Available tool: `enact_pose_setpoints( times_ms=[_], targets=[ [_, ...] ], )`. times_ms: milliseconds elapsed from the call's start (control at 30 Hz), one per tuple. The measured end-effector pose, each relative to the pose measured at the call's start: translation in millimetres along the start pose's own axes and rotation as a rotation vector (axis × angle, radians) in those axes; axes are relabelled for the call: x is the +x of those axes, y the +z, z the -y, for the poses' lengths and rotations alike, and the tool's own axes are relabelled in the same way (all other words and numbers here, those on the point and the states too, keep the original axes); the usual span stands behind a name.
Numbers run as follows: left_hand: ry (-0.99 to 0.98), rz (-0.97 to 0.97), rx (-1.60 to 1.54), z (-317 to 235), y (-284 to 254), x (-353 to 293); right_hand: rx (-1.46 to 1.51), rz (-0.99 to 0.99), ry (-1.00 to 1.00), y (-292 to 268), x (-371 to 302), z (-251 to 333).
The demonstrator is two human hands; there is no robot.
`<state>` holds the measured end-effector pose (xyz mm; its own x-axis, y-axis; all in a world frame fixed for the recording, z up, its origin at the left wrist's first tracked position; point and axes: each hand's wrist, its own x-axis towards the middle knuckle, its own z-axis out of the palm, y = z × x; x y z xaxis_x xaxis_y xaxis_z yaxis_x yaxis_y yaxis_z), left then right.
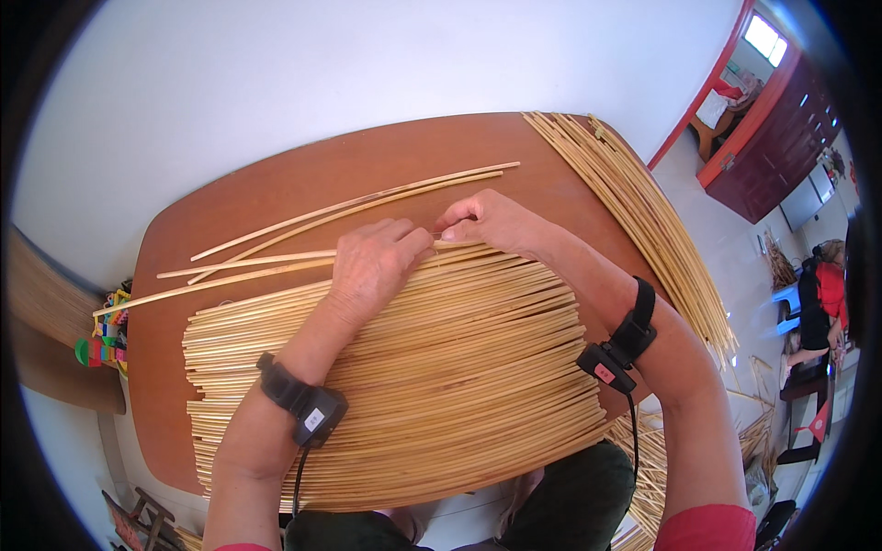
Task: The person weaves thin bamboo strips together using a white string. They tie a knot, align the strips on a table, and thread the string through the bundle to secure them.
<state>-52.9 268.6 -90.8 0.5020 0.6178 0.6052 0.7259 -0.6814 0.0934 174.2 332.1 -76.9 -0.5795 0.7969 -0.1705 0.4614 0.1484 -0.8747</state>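
On the brown table (276,193) by a white wall (276,73), both hands seemingly pinch strips (441,367).

Both forearms cover the middle of the flat mat of pale split-bamboo strips (441,367), and its near edge overhangs the near edge of the brown wooden table (276,184). The left hand (372,266) and right hand (491,220) hide their own fingertips at the mat's far edge.

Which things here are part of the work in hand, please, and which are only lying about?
In use:
left hand
right hand
strip mat
loose strips
table

Lying about:
strip bundle
coloured toys
cabinet
floor scraps
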Motion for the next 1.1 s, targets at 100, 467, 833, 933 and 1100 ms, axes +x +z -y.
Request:
enact_pose_setpoints(
  times_ms=[100,467,833,933,1100],
  targets=[
    [-0.024,0.007,-0.023,-0.3,0.7,-0.1,-0.118,0.038,0.012,-3.2,3.1,0.6],
    [-0.183,0.103,-0.117,0.2,0.3,-0.5,-0.203,-0.116,0.008,8.9,1.2,18.8],
    [-0.255,0.145,-0.179,-1.2,-0.7,-0.2,0.108,-0.183,0.159,1.9,-6.3,23.2],
    [-0.247,0.135,-0.181,-0.8,0.2,-0.2,0.002,-0.155,0.117,-1.1,-8.9,23.6],
    [-0.247,0.127,-0.194,-0.2,0.6,-0.9,0.194,-0.026,0.152,-1.0,-21.3,28.5]
  ],
)
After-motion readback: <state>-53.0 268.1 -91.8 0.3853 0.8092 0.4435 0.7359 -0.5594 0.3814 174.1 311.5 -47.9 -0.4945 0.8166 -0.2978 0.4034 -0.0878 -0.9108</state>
